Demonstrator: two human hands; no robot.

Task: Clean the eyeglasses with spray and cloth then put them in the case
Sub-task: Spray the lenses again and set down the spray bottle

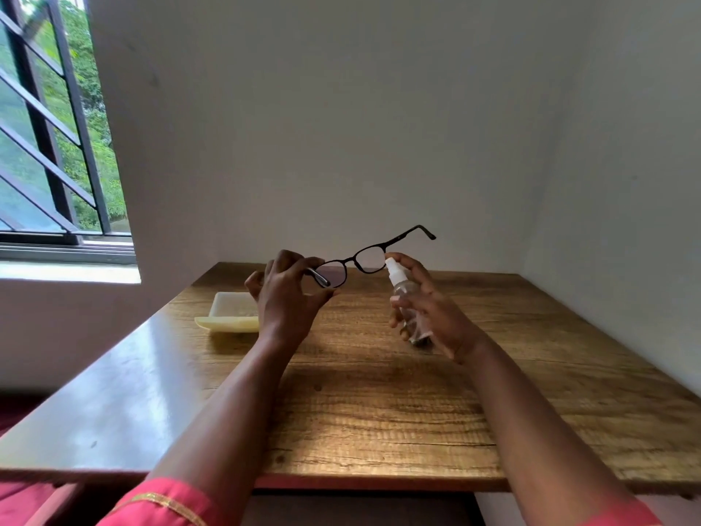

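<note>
Black-framed eyeglasses (370, 256) hang in the air above the far part of the wooden table, arms unfolded. My left hand (286, 294) pinches them at the left hinge and arm. My right hand (428, 305) grips a small clear spray bottle (407, 301) with a white nozzle, and a finger rests on top of the nozzle. The nozzle sits just beside the right lens. An open pale yellow case (231, 313) lies on the table, left of my left hand. No cloth is in view.
The wooden table (379, 404) stands in a corner, with white walls behind and to the right. A barred window (57, 146) is at the left. Pink sleeves show at the bottom edge.
</note>
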